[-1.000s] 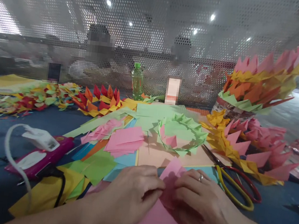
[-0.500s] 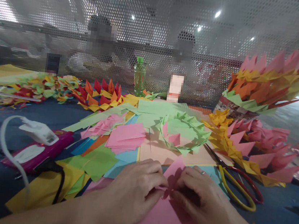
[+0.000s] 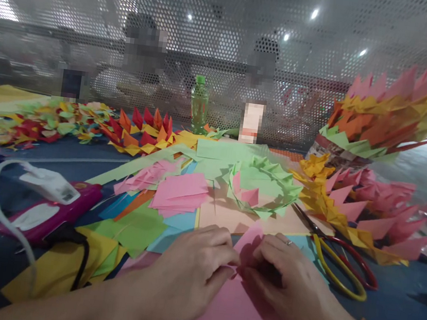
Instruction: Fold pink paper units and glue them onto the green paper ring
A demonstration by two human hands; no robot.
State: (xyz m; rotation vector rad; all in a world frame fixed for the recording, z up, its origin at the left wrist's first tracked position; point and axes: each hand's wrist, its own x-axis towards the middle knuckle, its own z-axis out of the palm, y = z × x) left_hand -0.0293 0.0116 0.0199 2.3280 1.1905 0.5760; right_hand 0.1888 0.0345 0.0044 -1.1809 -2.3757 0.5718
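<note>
My left hand (image 3: 187, 273) and my right hand (image 3: 284, 280) meet at the near edge of the table, both pinching a small pink paper piece (image 3: 248, 239) whose tip sticks up between them. Under my hands lies a larger pink sheet (image 3: 233, 318). A ring shows on a finger of my right hand. Just beyond the hands lie a peach sheet (image 3: 222, 215) and a green folded-paper ring (image 3: 262, 187) with a pink piece inside it.
Scissors (image 3: 336, 266) with yellow and red handles lie to the right. A pink glue gun (image 3: 49, 210) with a white cord sits at the left. Loose coloured sheets, a stack of pink squares (image 3: 180, 195), spiky paper garlands and a paper-covered basket (image 3: 374, 122) crowd the table. A green bottle (image 3: 198, 106) stands by the mesh screen, with people behind it.
My fingers have closed tighter on the pink piece, folding it down so less of it shows above my hands. The camera has shifted slightly.
</note>
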